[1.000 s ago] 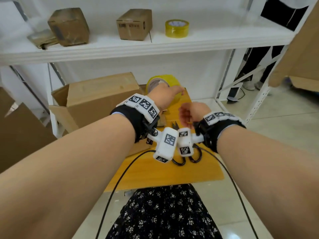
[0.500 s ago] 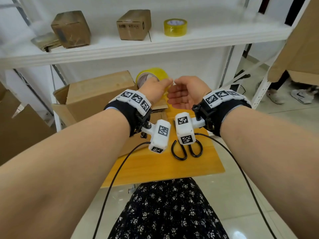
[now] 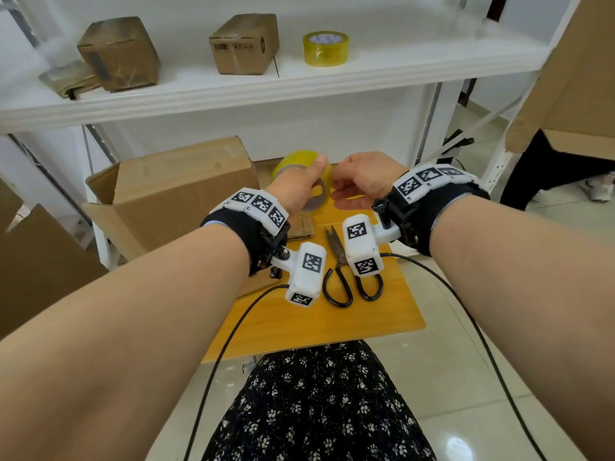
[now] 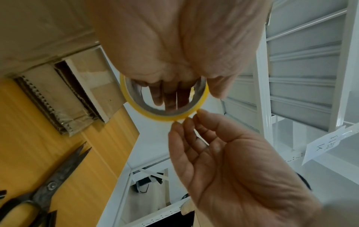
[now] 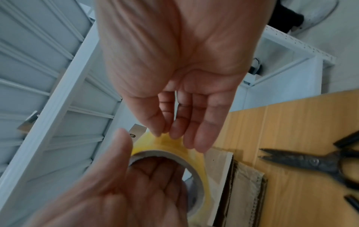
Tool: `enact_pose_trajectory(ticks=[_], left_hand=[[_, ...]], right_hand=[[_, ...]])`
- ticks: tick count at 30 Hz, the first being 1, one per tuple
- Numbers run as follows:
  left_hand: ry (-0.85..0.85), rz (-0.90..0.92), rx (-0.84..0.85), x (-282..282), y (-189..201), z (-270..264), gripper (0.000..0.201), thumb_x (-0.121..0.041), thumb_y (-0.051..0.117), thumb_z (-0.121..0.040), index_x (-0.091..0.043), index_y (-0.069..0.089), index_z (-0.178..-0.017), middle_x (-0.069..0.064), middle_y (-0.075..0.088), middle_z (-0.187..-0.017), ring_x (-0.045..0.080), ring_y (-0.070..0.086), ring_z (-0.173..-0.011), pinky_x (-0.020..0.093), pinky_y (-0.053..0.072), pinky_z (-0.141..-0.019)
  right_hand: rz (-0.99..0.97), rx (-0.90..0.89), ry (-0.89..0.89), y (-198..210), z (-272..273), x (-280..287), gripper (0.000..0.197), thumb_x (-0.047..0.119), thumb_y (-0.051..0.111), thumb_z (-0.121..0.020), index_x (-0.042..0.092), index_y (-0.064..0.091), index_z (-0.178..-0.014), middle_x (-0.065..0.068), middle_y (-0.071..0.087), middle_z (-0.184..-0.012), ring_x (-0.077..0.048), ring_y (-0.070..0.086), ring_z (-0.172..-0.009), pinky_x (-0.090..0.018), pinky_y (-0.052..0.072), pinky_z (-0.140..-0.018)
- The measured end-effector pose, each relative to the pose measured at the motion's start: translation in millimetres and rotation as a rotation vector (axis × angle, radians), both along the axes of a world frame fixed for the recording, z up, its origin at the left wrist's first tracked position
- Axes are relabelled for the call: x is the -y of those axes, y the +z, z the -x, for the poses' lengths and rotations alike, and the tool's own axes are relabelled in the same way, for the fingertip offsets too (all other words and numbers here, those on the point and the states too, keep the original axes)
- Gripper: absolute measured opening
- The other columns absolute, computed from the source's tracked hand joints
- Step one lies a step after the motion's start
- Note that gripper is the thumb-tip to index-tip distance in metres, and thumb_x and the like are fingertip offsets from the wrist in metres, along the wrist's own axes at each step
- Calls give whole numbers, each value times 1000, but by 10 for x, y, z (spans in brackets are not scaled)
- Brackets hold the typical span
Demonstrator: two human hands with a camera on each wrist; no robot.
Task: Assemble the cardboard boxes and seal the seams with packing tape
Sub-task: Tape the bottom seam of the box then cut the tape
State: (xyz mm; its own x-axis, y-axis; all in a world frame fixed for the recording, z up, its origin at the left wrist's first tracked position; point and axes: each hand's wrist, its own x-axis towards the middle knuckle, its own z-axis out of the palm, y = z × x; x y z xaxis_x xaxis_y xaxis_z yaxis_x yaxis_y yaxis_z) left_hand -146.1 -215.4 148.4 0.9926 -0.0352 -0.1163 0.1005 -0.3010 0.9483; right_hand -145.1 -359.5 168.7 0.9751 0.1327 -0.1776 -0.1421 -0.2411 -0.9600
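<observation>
My left hand [image 3: 298,189] holds a yellow packing tape roll [image 3: 293,159] above the back of the table, fingers through its grey core [image 4: 155,114]. Just to its right, my right hand [image 3: 362,176] has its fingertips [image 5: 174,133] on the roll's outer yellow face [image 5: 196,158]; no loose tape end shows. The thumb and fingers are nearly straight. An assembled brown cardboard box [image 3: 179,191] lies on its side to the left, end flaps open. Flat folded cardboard [image 3: 301,227] lies on the table under the roll.
Black-handled scissors [image 3: 339,257] lie on the small yellow table [image 3: 332,321] below my wrists. The white shelf [image 3: 266,84] above carries two small boxes and a second tape roll [image 3: 326,48]. Cardboard sheets stand at left [image 3: 40,261] and upper right [image 3: 579,78]. A person's legs [image 3: 549,171] are at right.
My right hand has turned from palm-up beside the roll to fingertips on its outer face. The left hand still holds the roll, a little lower and tilted.
</observation>
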Motion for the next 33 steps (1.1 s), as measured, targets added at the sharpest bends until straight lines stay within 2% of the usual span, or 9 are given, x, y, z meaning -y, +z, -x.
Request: enact_pose_trajectory(ticks=[4,9,13,17,20,23,27,31,33], left_hand=[[-134,-86,-82,-20,-57,65,33,-39,51,-98,-15,59,-76,1,61,-77,13,58,-72,32,45,-82],[-150,44,-272,-152,-27,134,37,-32,61,-93,3,69,-85,19,73,-92,27,72,-88,34,57,-80],[-23,-238,-15,-197,-9,49,31,-36,69,-87,-8,60,-80,7,65,-78,21,62,-70,32,54,-65],[-122,-600,-12,-159,-71,32,44,-34,70,-86,-19,54,-123,0,58,-120,18,56,-108,26,41,-84],[-173,-512,-203,-124,-94,54,33,-36,66,-90,-18,52,-113,8,61,-115,25,61,-105,35,49,-93],[-158,-339,-294,-117,-171,98,57,-34,73,-84,-9,51,-130,10,62,-117,29,63,-106,45,56,-88],[-154,-446,-261,-79,-285,118,36,-30,70,-88,-8,56,-112,14,63,-117,32,63,-104,48,55,-88],[-163,-541,-274,-104,-388,44,22,-29,70,-88,-10,59,-87,10,58,-92,27,58,-88,49,53,-91],[-143,-583,-272,-112,-424,36,20,-31,70,-87,-17,58,-94,11,62,-104,27,60,-95,46,53,-94]], right_hand=[[257,14,35,23,-44,54,6,6,60,-88,8,60,-82,-13,67,-80,-33,72,-88,-54,58,-82],[756,168,154,20,-54,44,18,9,49,-94,1,63,-101,-17,72,-98,-34,71,-92,-46,58,-86],[1137,355,368,-71,-53,-39,17,11,46,-94,15,50,-78,-12,61,-93,-30,58,-86,-35,47,-71],[1183,448,483,-144,-91,-153,7,12,45,-95,15,48,-90,-7,58,-90,-30,57,-87,-35,47,-74],[1206,490,489,-144,-125,-172,6,10,44,-95,13,48,-91,-12,60,-95,-32,57,-88,-36,45,-73],[1210,498,484,-164,-154,-166,7,8,44,-93,14,46,-90,-11,59,-92,-32,56,-86,-37,45,-72],[1210,463,530,-266,-119,-188,16,10,46,-90,21,41,-79,-1,50,-76,-28,53,-78,-38,48,-68],[1117,395,551,-328,-85,-200,21,12,48,-89,24,38,-75,-4,55,-83,-27,55,-80,-38,49,-71],[1032,341,554,-320,-79,-184,21,13,50,-89,24,41,-74,-4,58,-85,-24,56,-80,-36,49,-70]])
